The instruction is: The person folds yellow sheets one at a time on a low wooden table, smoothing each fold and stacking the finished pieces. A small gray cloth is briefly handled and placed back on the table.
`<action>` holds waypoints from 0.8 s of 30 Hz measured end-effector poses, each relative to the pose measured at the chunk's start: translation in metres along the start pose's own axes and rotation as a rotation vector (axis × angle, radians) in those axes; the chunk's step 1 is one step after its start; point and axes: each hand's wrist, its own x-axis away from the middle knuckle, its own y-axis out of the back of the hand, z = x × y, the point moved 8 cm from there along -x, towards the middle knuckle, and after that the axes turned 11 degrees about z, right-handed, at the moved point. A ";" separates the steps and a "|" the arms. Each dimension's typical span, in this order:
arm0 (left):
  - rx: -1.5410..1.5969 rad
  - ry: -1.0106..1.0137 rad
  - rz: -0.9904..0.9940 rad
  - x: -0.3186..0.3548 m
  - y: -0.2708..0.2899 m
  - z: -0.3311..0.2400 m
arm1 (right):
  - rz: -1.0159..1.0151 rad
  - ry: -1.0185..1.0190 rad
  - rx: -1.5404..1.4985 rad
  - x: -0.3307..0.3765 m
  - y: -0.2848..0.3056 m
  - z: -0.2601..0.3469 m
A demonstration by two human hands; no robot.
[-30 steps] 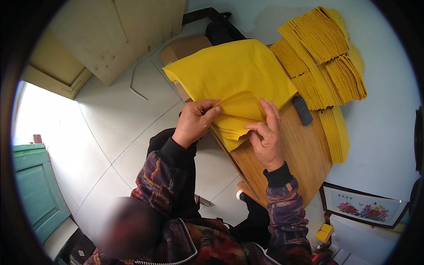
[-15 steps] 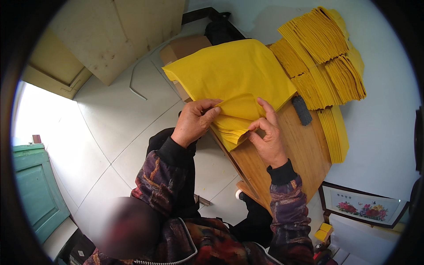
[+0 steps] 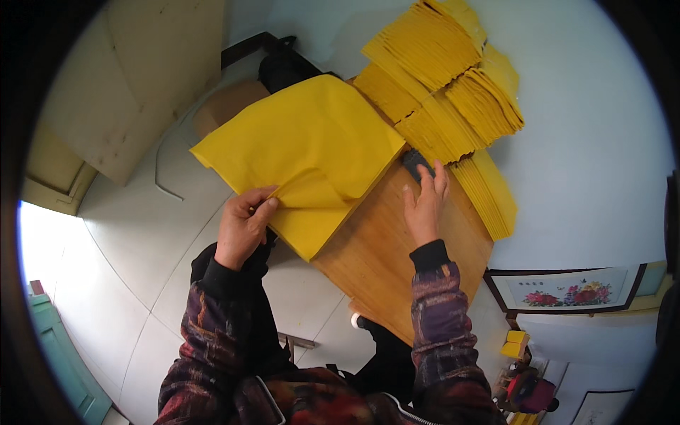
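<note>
A broad pile of yellow sheets [image 3: 312,127], paper by its look, lies across the wooden table's left part. Its near corner hangs slightly past the table edge. My left hand [image 3: 244,227] pinches the left edge of the top sheet between thumb and fingers, raising a crease there. My right hand [image 3: 426,209] is over the table to the right of the pile, with thumb and fingers apart. Just beyond its fingertips sits a small dark grey block [image 3: 414,163], partly covered by them; whether they touch it I cannot tell.
Folded yellow bundles [image 3: 425,49] are heaped against the wall at the far right, with a pleated yellow stack [image 3: 489,198] nearer. The wooden table [image 3: 382,269] has bare wood at its near end. A cardboard box [image 3: 230,106] stands behind the pile. A framed flower picture [image 3: 567,290] leans at right.
My right hand has let go of the sheets' near corner and moved away toward the grey block. The gathered corner now lies flatter. My left hand keeps its pinch. The whole view has shifted.
</note>
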 end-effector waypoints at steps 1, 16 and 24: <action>0.006 0.022 -0.010 0.000 0.000 0.002 | -0.015 -0.087 0.124 -0.005 -0.003 -0.016; 0.008 0.013 -0.008 0.001 0.000 -0.001 | 0.095 0.116 0.089 0.013 0.004 0.021; 0.050 0.012 -0.016 0.002 -0.001 0.001 | 0.358 0.530 -0.226 0.054 -0.016 0.153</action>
